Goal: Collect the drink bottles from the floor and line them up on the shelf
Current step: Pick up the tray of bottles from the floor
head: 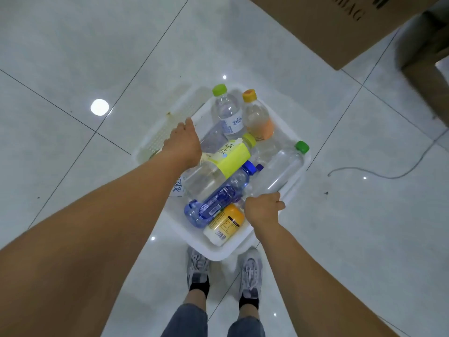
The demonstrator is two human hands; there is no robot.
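Note:
A white plastic basket (220, 251) is held above the tiled floor, in front of my feet. Several drink bottles lie in it: a clear one with a green cap (228, 110), an orange-capped one (258, 117), a yellow-labelled tea bottle (230, 158), a blue bottle (218, 203), a clear green-capped one (281, 171) and a yellow-orange one (226, 224). My left hand (183, 144) grips the basket's left rim. My right hand (263, 209) grips its right rim. No shelf is in sight.
A second white slatted basket (165, 127) lies on the floor, partly under the held one. A large cardboard box (340, 27) stands at the top right. A thin grey cable (388, 176) trails over the tiles on the right. My two shoes (198, 266) stand below the basket.

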